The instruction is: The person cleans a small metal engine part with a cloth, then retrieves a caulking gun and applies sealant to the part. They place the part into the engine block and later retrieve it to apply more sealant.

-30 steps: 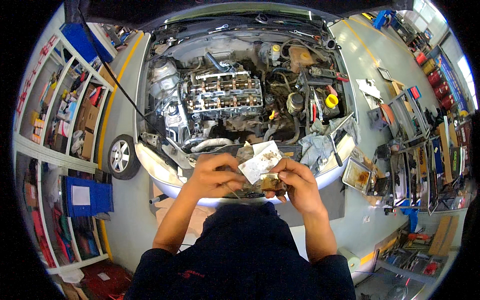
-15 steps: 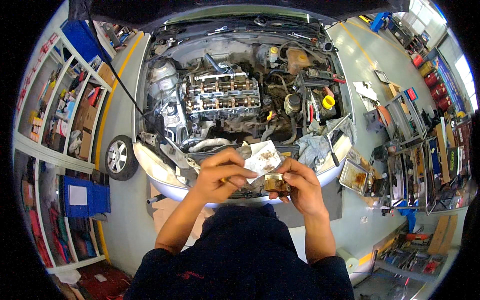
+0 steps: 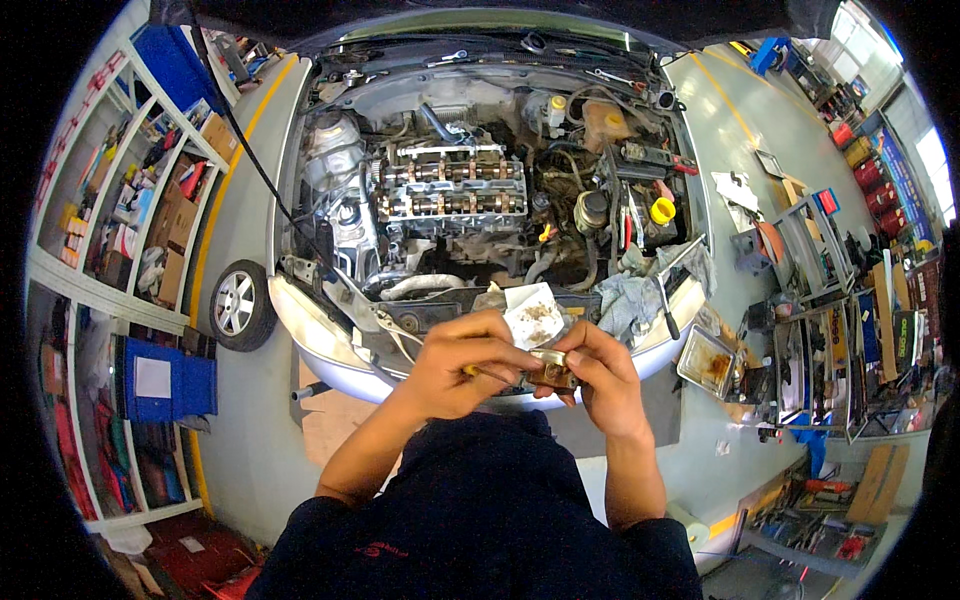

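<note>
In my right hand point(image 3: 608, 378) I grip a small brownish, brass-coloured metal part point(image 3: 551, 372) between thumb and fingers. My left hand point(image 3: 465, 362) is closed around a thin tool with a yellow handle point(image 3: 470, 370), its kind mostly hidden by the fingers. The fingertips of that hand reach the metal part's left side. Just beyond both hands lies a white sheet of paper point(image 3: 532, 312) bearing dark crumbs of dirt. Farther off is the open engine point(image 3: 450, 188), its camshafts exposed.
A grey-blue rag point(image 3: 630, 300) and a long-handled wrench point(image 3: 668, 300) rest on the right front edge of the car. A yellow cap point(image 3: 662, 210) stands in the engine bay. On the floor are a wheel point(image 3: 238, 305) at left and an oily tray point(image 3: 707, 360) at right.
My left hand has moved right and slightly down, bringing its fingertips up to the metal part. My right hand still holds the part in nearly the same place.
</note>
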A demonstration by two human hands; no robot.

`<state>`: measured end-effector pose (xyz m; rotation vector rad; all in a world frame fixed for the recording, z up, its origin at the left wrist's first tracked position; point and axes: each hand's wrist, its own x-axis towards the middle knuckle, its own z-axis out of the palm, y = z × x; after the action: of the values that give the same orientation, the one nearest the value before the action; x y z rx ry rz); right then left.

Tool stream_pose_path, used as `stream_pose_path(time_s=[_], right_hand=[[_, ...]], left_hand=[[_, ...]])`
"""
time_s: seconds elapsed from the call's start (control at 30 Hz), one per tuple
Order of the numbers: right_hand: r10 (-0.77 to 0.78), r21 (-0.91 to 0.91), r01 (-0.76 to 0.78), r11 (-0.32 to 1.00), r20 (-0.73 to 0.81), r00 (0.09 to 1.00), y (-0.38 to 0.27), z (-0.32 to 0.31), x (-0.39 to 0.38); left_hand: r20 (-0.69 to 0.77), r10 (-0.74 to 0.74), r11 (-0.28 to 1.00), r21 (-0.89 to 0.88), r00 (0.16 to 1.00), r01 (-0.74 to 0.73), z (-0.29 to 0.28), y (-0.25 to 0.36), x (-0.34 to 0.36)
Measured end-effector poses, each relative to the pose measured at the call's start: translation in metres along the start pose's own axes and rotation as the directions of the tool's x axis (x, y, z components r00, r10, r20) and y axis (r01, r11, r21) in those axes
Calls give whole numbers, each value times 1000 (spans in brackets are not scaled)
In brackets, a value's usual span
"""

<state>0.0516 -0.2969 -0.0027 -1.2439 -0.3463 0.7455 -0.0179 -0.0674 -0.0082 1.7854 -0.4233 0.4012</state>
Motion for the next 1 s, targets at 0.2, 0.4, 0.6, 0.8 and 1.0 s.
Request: stream_pose_path(time_s=[0.2,0.4,0.6,0.8,1.0], right_hand=[[-26,-29,28,999,55,998,-1,-1,-3],[-74,16,74,997,-16,997,2,1,-5],[-43,32,43,999,-3,999,1,-1,-3],[-1,64,-2,998,54,999,-2,-1,-3],[24,212,-18,977,-28,999,3,-5,-2]], left_hand=[[-34,-31,998,61,999,33,9,-3,-1],[-77,-88,969,223,993,103,-1,-11,-9],[-114,-86,990,101,990,97,0,-8,-9],[-112,-186,973,115,976,199,8,4,4],[-100,-187,970,138,977,199,4,14,1]])
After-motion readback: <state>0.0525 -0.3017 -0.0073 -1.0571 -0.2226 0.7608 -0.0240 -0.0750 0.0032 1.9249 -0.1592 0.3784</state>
